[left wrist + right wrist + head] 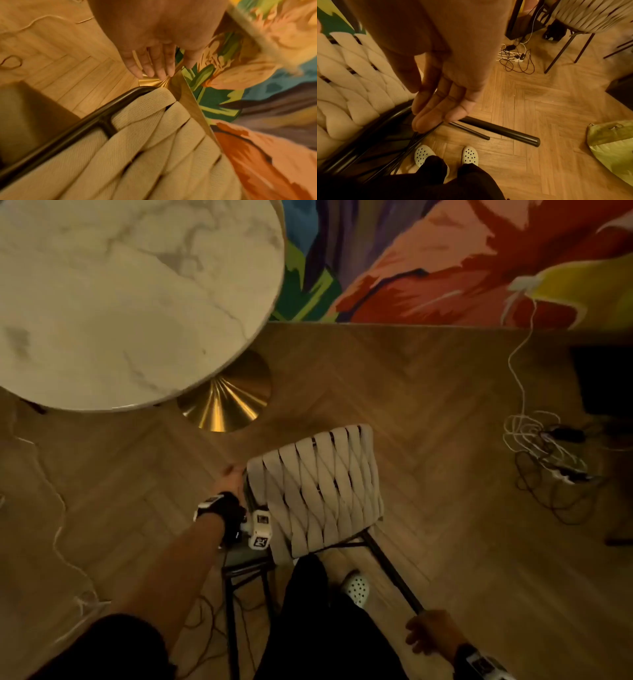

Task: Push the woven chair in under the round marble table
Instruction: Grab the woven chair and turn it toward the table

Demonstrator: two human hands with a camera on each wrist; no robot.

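On the floor: chair (322, 491) tipped over, near table (120, 302).
Left hand (154, 51): fingers straight, holding nothing, by chair frame.
Right hand (443, 94): fingers relaxed, fingertips against chair's thin bar.

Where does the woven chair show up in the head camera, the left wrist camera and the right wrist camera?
Head: the woven chair sits centre, just below the gold table base.
Left wrist: it fills the lower middle, its black frame bar running along its left edge, below the left hand.
Right wrist: its woven straps fill the left edge, beside the right hand.
Shared landmark: the herringbone wood floor.
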